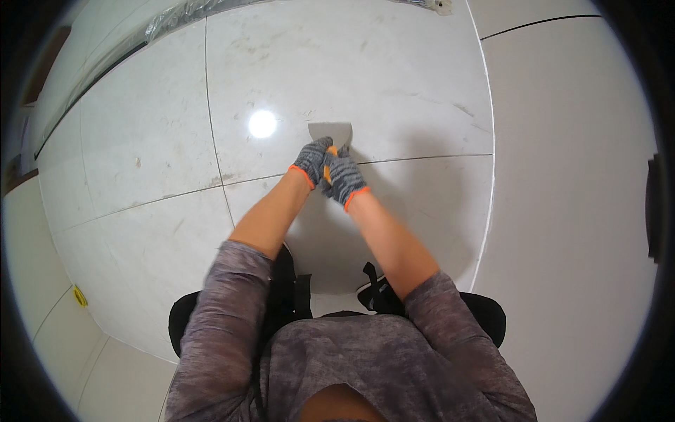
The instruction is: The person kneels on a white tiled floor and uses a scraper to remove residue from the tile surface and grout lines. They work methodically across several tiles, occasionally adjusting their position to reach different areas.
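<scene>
Both of my hands wear grey knitted work gloves with orange cuffs. Between them is a scraper with a wide flat blade [331, 131] and a yellow-orange handle [327, 173]. My left hand [312, 160] grips it close to the blade, its fingers over the top of the handle. Just to the right and lower, my right hand [345, 176] is closed around the handle too. The blade points away from me, low over or on a pale floor tile [369, 79]; contact at its edge cannot be told. Brownish smudges [250, 50] mark the tile beyond.
Dark grout lines [215, 142] divide the large tiles. A pale wall [564, 174] rises on the right. Clear plastic sheeting [179, 21] runs along the far edge. At the lower left lies a small yellow item [80, 296]. My black shoe [375, 293] is close below my hands.
</scene>
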Demonstrator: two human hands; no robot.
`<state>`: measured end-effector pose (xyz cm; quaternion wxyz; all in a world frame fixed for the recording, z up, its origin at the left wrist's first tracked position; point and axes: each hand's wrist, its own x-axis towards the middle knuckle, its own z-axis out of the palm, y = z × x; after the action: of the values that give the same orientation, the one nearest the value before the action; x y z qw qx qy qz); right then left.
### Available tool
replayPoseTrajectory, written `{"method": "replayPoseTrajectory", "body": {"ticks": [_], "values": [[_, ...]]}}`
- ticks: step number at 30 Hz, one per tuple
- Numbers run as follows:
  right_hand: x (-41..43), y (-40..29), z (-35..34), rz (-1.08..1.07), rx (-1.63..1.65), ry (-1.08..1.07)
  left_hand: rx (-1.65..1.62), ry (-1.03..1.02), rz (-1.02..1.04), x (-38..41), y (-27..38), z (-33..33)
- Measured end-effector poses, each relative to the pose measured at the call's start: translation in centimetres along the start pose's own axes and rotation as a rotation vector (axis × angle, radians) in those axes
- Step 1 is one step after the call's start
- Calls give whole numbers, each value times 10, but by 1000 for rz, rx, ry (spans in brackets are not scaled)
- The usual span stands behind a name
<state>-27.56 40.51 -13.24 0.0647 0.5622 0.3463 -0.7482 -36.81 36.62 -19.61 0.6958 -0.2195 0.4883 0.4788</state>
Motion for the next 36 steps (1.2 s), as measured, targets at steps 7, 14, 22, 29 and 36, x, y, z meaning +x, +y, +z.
{"method": "replayPoseTrajectory", "body": {"ticks": [7,14,22,29,36], "values": [[-46,17,64,139,806,147,178,54,-340,-53,10,-28],[-40,4,74,195,888,206,191,79,-149,-59,23,-11],[-37,5,72,162,837,213,238,50,-173,-45,27,-18],[-9,27,72,-111,722,131,298,4,-4,-43,26,-14],[-7,30,58,-90,728,55,66,87,45,-32,12,-27]]}}
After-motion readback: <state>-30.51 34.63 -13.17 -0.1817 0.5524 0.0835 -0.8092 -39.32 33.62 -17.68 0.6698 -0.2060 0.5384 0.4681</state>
